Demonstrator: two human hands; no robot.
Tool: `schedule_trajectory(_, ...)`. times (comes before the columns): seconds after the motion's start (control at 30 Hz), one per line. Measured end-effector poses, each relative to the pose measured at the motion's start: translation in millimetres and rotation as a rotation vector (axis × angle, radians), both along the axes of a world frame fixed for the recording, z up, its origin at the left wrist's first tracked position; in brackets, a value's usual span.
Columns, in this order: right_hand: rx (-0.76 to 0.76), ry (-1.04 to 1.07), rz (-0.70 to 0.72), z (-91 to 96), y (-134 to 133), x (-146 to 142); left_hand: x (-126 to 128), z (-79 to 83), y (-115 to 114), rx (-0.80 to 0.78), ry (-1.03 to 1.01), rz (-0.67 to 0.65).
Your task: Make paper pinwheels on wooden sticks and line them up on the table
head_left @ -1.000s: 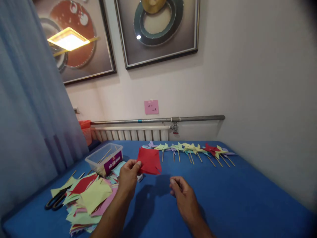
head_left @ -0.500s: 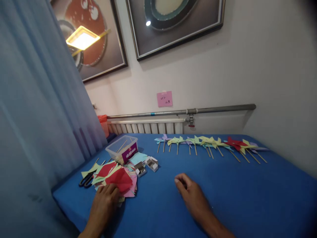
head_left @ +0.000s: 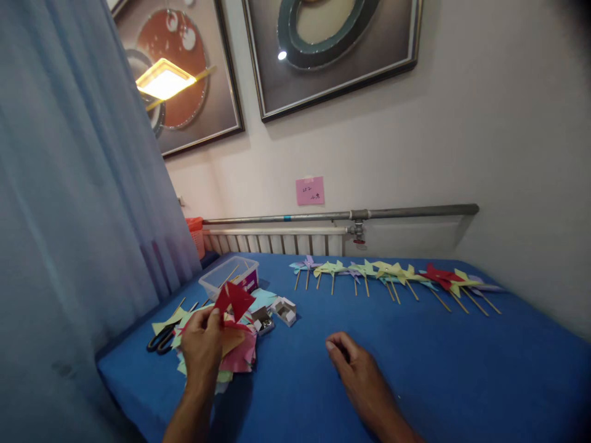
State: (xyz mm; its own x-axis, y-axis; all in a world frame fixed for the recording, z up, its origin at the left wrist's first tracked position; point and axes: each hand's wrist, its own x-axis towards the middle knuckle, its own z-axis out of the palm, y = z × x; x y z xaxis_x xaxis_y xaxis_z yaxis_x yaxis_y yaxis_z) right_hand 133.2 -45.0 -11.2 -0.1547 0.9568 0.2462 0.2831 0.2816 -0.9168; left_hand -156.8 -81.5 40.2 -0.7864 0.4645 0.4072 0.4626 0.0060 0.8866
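My left hand (head_left: 203, 338) pinches a red sheet of cut paper (head_left: 234, 300) by its lower edge, raised above a pile of coloured paper (head_left: 242, 355). The sheet has slits, and its corners stand apart. My right hand (head_left: 353, 363) rests on the blue cloth with fingers loosely curled, and nothing shows in it. Beside the pile are a small open box with shiny little pieces (head_left: 263, 321) and a second small white box (head_left: 284, 311). Black-handled scissors (head_left: 161, 338) lie left of the pile, partly covered by paper.
A clear plastic tub (head_left: 210, 284) holding thin sticks stands behind the pile. Several paper pinwheels on sticks, among them a red one (head_left: 441, 277), lie along the table's far side. Behind the blue-covered table (head_left: 438, 369) are a metal pipe (head_left: 415, 211) and wall. A curtain (head_left: 115, 215) hangs at left.
My left hand has lifted the red paper off the pile, up and slightly right, uncovering orange and pink sheets. My right hand stays in place. The view has tipped slightly upward.
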Motion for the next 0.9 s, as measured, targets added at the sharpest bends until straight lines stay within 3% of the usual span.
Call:
schedule_trajectory(0.2,0.001,0.039,0.006,4.3,-2.5,3.3,46.6,11.6,30.3,0.015,0.013,-0.203)
schedule_trajectory(0.4,-0.027,0.129,0.038,1.0,-0.8,6.3,56.0,-5.5,31.0,-0.023,-0.06,-0.333)
schedule_trajectory(0.5,-0.094,0.288,0.137,-2.8,0.2,0.9,78.4,-18.8,19.2,0.017,0.18,-0.37)
schedule_trajectory(0.6,-0.192,0.508,0.277,-6.2,-2.4,-7.5,116.5,-32.3,5.9,0.173,0.655,-0.449)
schedule_trajectory(0.7,-0.33,0.724,0.292,-8.8,-6.3,-12.5,150.1,-44.4,-3.1,0.24,1.015,-0.485)
schedule_trajectory(0.8,-0.498,0.859,0.215,-12.3,-4.1,-10.0,156.5,-55.2,-9.9,0.125,1.105,-0.598)
schedule_trajectory(0.9,-0.567,0.929,0.17,-15.2,5.5,-2.3,131.0,-64.3,-17.9,-0.037,0.981,-0.634)
